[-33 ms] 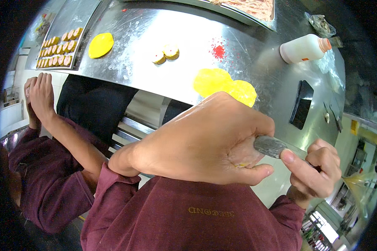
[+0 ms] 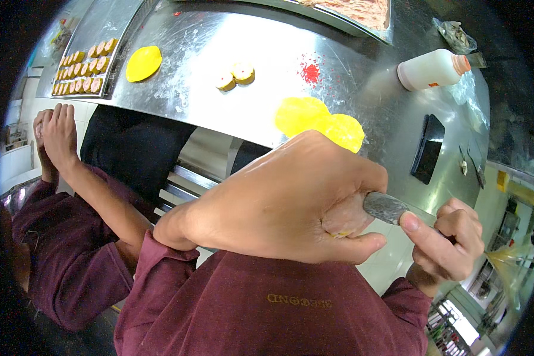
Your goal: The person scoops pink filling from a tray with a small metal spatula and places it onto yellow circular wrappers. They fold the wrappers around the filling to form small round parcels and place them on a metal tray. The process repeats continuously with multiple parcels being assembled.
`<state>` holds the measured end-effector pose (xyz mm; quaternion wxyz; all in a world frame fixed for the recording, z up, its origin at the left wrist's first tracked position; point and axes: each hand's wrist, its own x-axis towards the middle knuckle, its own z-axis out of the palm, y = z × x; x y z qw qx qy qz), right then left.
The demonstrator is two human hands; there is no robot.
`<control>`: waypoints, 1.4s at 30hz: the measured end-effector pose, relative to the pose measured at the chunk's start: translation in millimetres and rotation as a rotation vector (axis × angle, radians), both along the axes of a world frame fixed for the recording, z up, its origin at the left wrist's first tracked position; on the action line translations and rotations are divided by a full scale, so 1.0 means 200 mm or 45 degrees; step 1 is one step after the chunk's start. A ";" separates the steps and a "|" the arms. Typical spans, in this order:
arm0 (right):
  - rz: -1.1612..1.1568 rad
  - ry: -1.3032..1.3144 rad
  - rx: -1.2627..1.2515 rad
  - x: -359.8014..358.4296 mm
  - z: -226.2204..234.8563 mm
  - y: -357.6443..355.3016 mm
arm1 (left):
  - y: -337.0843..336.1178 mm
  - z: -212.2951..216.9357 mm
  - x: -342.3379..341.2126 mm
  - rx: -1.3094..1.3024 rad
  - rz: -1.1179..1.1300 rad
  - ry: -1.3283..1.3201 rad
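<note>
My left hand (image 2: 273, 202) is curled around a small portion of pale pink filling (image 2: 345, 221), with a trace of yellow wrapper at its lower edge. Most of that dumpling is hidden inside the fist. My right hand (image 2: 448, 243) grips a small spatula with a flat grey blade (image 2: 385, 207), its thumb pressed on the blade. The blade's tip is at the opening of my left hand, beside the filling. Beyond my left hand, round yellow wrappers (image 2: 302, 115) lie overlapping on the steel table. Two filled dumplings (image 2: 242, 73) with red dots sit farther off.
Red bits (image 2: 310, 73) are scattered near the wrappers. A yellow wrapper pile (image 2: 143, 63) and a tray (image 2: 108, 26) of dumplings are at left. A meat tray (image 2: 344, 22), white bottle (image 2: 427, 70) and black phone (image 2: 427, 148) also stand around. A co-worker's hands (image 2: 59, 133) are at far left.
The spatula blade has shifted slightly to the right, away from the filling. My left hand has barely moved.
</note>
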<state>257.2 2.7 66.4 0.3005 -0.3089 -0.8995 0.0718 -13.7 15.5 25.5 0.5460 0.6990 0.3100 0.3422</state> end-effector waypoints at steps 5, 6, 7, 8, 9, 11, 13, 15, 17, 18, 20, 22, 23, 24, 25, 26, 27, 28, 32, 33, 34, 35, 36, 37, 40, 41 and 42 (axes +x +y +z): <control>-0.013 0.051 -0.027 0.01 0.00 0.00 | 0.00 0.00 0.00 -0.290 0.005 -0.170; 0.021 0.047 -0.056 0.01 0.00 0.00 | 0.01 -0.01 0.01 -0.283 -0.021 -0.168; 0.062 0.051 -0.060 0.01 0.00 0.00 | 0.01 -0.01 0.02 -0.268 -0.044 -0.167; 0.082 0.068 -0.053 0.01 0.00 0.00 | 0.02 -0.02 0.03 -0.151 -0.064 -0.112; 0.085 0.051 -0.066 0.01 0.00 0.00 | 0.02 -0.03 0.04 -0.032 -0.081 -0.059; 0.053 0.040 -0.076 0.00 0.00 0.01 | 0.02 -0.03 0.04 0.067 -0.080 -0.014; 0.035 -0.017 -0.046 0.00 0.00 0.01 | 0.01 -0.03 0.01 0.028 -0.034 -0.034; 0.019 -0.041 -0.053 0.01 0.01 0.01 | 0.00 -0.03 -0.01 0.039 -0.002 -0.043; -0.004 -0.030 -0.058 0.01 0.01 0.01 | 0.00 -0.03 -0.02 -0.064 0.003 -0.096; 0.020 -0.020 -0.080 0.02 0.01 0.01 | 0.00 -0.03 -0.02 -0.176 -0.009 -0.142; 0.065 0.004 -0.077 0.02 0.01 0.01 | 0.01 -0.03 -0.01 -0.235 -0.049 -0.167; 0.123 0.001 -0.090 0.01 0.00 0.02 | 0.02 -0.04 0.01 -0.141 -0.096 -0.110; 0.158 -0.003 -0.089 0.01 0.00 0.03 | 0.02 -0.04 0.02 -0.066 -0.081 -0.100; 0.135 -0.006 -0.074 0.00 -0.01 0.04 | 0.02 -0.04 0.02 -0.010 -0.068 -0.076; 0.119 -0.005 -0.046 0.00 -0.02 0.04 | 0.02 -0.05 0.02 0.044 -0.053 -0.052; 0.101 -0.011 -0.020 -0.01 -0.03 0.05 | 0.02 -0.05 0.01 0.051 0.001 -0.073; 0.075 -0.022 -0.021 -0.01 -0.04 0.05 | 0.03 -0.05 -0.01 0.057 0.057 -0.091; 0.043 -0.039 -0.022 -0.01 -0.04 0.04 | 0.03 -0.06 -0.03 0.040 0.101 -0.103; -0.093 -0.159 0.027 0.00 -0.13 0.07 | 0.03 -0.07 -0.13 0.093 0.180 -0.063; -0.141 -0.241 0.074 0.00 -0.17 0.09 | 0.03 -0.08 -0.16 0.093 0.190 -0.050; -0.123 -0.251 -0.133 0.02 -0.20 0.13 | 0.03 -0.09 -0.18 0.070 0.201 -0.042; -0.109 -0.219 -0.187 0.01 -0.29 0.20 | 0.03 -0.10 -0.20 0.050 0.212 -0.036; -0.157 -0.191 -0.289 0.00 -0.39 0.25 | 0.03 -0.10 -0.23 0.040 0.147 -0.017; -0.201 -0.187 -0.282 -0.01 -0.48 0.29 | 0.03 -0.12 -0.24 0.058 0.154 -0.046; -0.309 -0.177 -0.308 -0.02 -0.70 0.37 | 0.03 -0.15 -0.32 0.233 0.075 0.007; -0.322 -0.177 -0.312 -0.02 -0.75 0.39 | 0.02 -0.16 -0.34 0.184 0.103 0.006; -0.339 -0.181 -0.327 -0.02 -0.79 0.39 | 0.01 -0.17 -0.35 0.138 0.147 -0.014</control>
